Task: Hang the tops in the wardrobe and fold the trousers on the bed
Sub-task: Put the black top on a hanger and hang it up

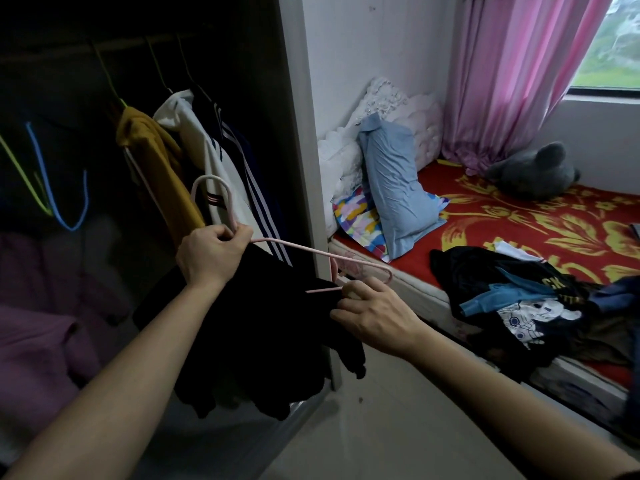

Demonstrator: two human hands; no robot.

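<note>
1 head camera looks down, close, toward wardrobe (300,140) and bed (519,216).

- Reads as a bedroom in a home.
- Shows, across the left half of the frame, an open wardrobe (298,140) with clothes on hangers in its dark interior: a mustard top (156,161), a white top (204,147) and a dark striped top (251,174).
- Has, across the right half, a bed (540,233) under a red cover with yellow flowers, set against a white wall (381,39).
- Includes a blue pillow (394,188) propped at the head of the bed, centre frame, and a grey plush toy (533,171) further back.
- Has a pink curtain (512,81) beside a window (613,46), upper right corner.
- Carries a loose heap of clothes (512,299) on the bed's near edge, lower right.
- Shows a pale floor (381,410) between wardrobe and bed, bottom centre.
</note>
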